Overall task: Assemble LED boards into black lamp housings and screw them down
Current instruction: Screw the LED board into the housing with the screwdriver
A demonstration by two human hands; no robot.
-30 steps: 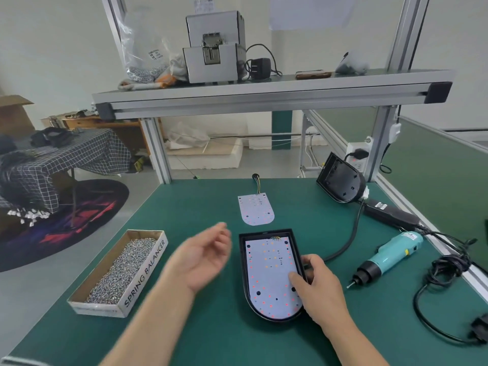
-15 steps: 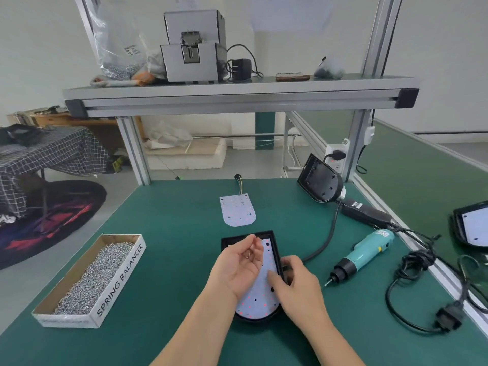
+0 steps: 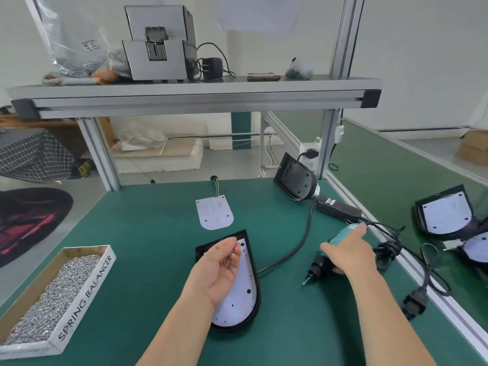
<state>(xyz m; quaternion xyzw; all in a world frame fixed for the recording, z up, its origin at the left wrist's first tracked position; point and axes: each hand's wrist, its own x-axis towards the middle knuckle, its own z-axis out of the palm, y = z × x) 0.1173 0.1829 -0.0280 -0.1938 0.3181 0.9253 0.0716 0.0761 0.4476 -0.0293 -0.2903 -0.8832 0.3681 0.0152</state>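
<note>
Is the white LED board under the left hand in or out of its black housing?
In: the white LED board lies within the rim of the black lamp housing, partly under the left hand.

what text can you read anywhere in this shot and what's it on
"SPRING BALANCER": white side of the screw box.
Label on the plastic bag on the shelf: too blurred to read.
Label on the black power adapter: too small to read.
Paper sheet on the wall: blurred, unreadable.
</note>
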